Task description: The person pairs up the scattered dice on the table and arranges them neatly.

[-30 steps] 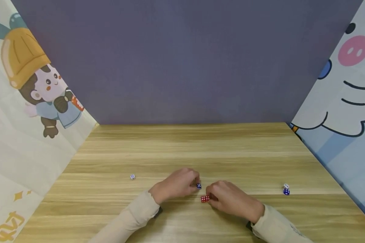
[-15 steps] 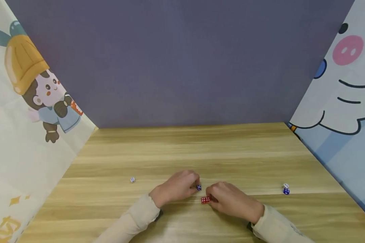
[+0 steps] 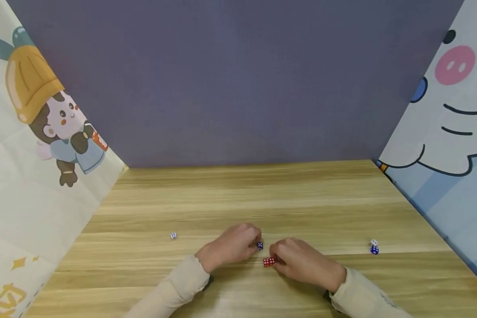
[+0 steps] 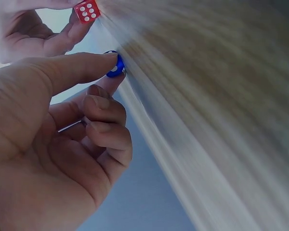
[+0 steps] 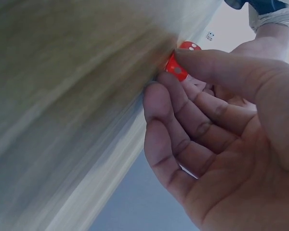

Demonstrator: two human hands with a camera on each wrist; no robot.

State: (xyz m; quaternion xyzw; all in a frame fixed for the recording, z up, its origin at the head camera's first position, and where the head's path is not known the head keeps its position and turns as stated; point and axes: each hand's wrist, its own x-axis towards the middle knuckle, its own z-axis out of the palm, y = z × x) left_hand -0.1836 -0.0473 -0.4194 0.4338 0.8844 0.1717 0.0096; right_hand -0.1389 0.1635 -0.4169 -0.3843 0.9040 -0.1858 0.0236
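Observation:
Between thumb and forefinger, my left hand (image 3: 232, 247) pinches a blue die (image 3: 260, 245) with white pips, low over the wooden table. The left wrist view shows this blue die (image 4: 116, 65) at the tips of the thumb and forefinger. To the right, my right hand (image 3: 302, 260) pinches the right one of two red dice (image 3: 266, 262) that sit side by side. In the right wrist view the thumb and fingertips meet at the near red die (image 5: 176, 69), and the other red die (image 5: 190, 45) shows just behind it. The blue die is slightly farther back than the red pair.
Off to the left on the wooden table (image 3: 206, 194) lies a single white die (image 3: 173, 236). At the right, a white die (image 3: 374, 242) and a blue die (image 3: 375, 250) are close together. A dark grey panel (image 3: 238, 84) rises behind the table, with printed cloths on both sides.
The head view has shifted slightly since a second ago. Both hands keep their hold on the dice in nearly the same place.

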